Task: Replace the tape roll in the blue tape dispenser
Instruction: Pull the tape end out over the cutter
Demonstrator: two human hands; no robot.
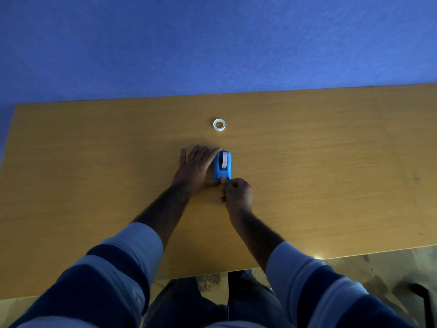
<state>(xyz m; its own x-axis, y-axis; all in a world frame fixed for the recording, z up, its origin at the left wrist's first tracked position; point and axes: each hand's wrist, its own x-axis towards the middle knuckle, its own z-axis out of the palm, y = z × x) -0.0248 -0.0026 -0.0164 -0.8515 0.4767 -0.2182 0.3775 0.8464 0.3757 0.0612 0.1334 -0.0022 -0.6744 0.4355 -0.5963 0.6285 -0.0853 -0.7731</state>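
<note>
The blue tape dispenser [222, 165] stands in the middle of the wooden table [307, 174], its cutter end toward me. A whitish tape roll [224, 161] sits in it. My left hand [196, 169] lies flat against the dispenser's left side, fingers stretched along it and thumb at its near corner. My right hand [236, 191] is curled at the cutter end, thumb and fingertips pinched there; whether they hold a tape end I cannot tell. A second, thin pale tape ring [219, 124] lies flat on the table a little beyond the dispenser.
A blue wall [212, 43] rises behind the table's far edge. The table's near edge runs just in front of my legs [212, 299]. A dark object [423, 297] stands on the floor at the lower right.
</note>
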